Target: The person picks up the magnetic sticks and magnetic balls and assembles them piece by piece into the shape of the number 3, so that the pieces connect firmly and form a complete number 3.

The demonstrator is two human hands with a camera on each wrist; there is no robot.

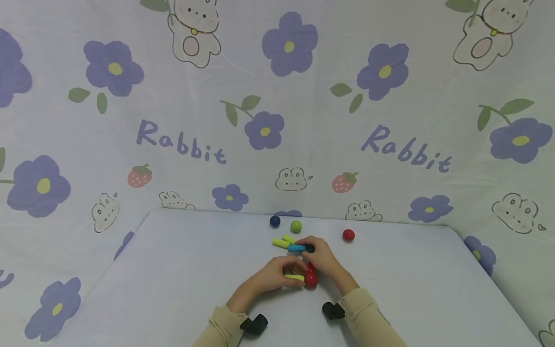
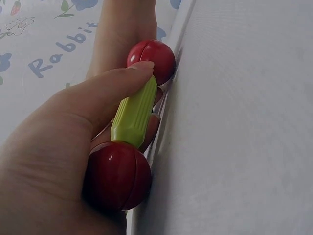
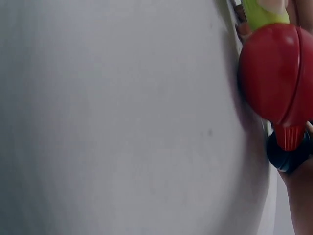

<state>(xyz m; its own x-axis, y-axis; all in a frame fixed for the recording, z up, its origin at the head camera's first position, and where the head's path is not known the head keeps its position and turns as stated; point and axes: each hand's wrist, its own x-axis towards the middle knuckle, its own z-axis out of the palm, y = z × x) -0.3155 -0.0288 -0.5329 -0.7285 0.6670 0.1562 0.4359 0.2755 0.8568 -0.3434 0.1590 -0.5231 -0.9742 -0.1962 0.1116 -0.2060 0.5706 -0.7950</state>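
The left hand (image 1: 277,273) had its grip closed on a lime rod (image 2: 133,115), ridged lengthwise and tapered at the ends, low over the table (image 1: 195,279). It ran between two glossy balls, a near red ball (image 2: 120,176) and a far red ball (image 2: 154,58), each with a seam line. From one red ball a ridged red rod (image 3: 289,138) led to a dark ball (image 3: 287,160), which the right hand (image 1: 323,258) pinched. Just beside that lay a blue rod (image 1: 296,248); beyond stood a green ball (image 1: 296,226).
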